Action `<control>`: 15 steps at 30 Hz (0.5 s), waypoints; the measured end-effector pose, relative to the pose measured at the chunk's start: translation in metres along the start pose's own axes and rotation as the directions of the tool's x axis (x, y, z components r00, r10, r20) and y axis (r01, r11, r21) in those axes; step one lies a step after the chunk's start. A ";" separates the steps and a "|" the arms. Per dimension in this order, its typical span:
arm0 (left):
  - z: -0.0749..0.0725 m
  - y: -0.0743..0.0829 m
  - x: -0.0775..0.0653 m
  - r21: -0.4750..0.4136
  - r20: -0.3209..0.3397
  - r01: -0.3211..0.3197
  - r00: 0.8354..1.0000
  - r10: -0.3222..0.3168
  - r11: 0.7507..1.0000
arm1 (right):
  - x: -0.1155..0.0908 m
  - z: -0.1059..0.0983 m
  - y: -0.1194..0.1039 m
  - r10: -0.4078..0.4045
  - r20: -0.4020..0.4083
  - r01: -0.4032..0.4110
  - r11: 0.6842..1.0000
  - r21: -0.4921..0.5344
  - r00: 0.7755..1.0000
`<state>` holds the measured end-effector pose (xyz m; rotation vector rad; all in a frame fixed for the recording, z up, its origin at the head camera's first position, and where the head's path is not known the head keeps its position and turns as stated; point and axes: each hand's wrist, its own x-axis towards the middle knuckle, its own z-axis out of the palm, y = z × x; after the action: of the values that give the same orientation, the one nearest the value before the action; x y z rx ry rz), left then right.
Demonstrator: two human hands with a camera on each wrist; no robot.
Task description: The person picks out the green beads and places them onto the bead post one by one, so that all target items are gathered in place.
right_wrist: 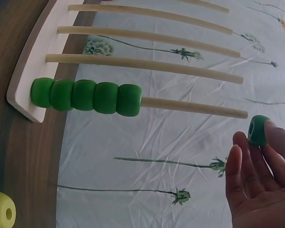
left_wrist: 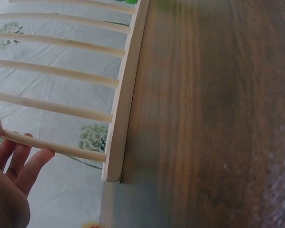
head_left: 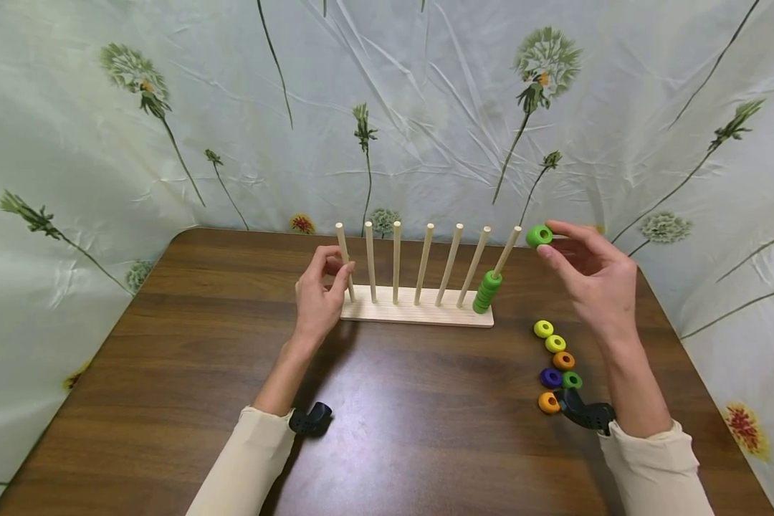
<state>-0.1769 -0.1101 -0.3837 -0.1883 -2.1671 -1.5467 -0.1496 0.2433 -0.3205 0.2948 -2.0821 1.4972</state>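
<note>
A pale wooden base (head_left: 419, 314) carries a row of several upright pegs (head_left: 396, 265). On the rightmost peg sits a stack of green beads (right_wrist: 83, 95); the pegs to its left are bare. My right hand (head_left: 596, 279) pinches one more green bead (head_left: 539, 236) between thumb and fingers, just right of that peg's tip and apart from it. In the right wrist view this held bead (right_wrist: 258, 130) is beside the peg's end. My left hand (head_left: 322, 290) holds the leftmost peg (left_wrist: 61, 147) between thumb and fingers.
Loose beads lie on the brown table (head_left: 387, 416) at the right: yellow beads (head_left: 544, 329), an orange bead (head_left: 564, 360), a purple bead (head_left: 551, 378), a green bead (head_left: 571, 380) and another orange bead (head_left: 549, 403) by the right wrist's black camera strap. A flowered cloth (head_left: 297, 107) hangs behind.
</note>
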 end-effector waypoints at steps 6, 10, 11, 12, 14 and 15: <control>0.000 -0.001 0.000 0.015 -0.002 0.004 1.000 -0.004 1.000 | 0.001 0.008 -0.002 0.012 0.011 -0.012 1.000 -0.003 1.000; 0.000 0.000 0.000 0.016 -0.004 -0.006 1.000 0.006 1.000 | 0.001 0.012 -0.003 0.017 0.022 -0.017 1.000 -0.015 1.000; 0.000 0.000 0.000 0.016 -0.004 -0.008 1.000 0.008 1.000 | 0.002 0.013 -0.004 0.018 0.025 -0.017 1.000 -0.022 1.000; 0.000 0.000 0.000 0.019 -0.004 -0.008 1.000 0.008 1.000 | 0.002 0.013 -0.004 0.017 0.027 -0.016 0.999 -0.028 1.000; 0.000 0.000 0.000 0.016 -0.005 -0.006 1.000 0.006 1.000 | 0.002 0.014 -0.004 0.017 0.029 -0.016 0.999 -0.040 0.999; 0.000 0.000 0.000 0.015 -0.004 -0.003 1.000 0.003 1.000 | 0.002 0.015 -0.004 0.016 0.029 -0.015 0.999 -0.051 0.999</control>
<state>-0.1771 -0.1101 -0.3835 -0.1834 -2.1735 -1.5273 -0.1539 0.2286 -0.3189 0.2843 -2.1467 1.4549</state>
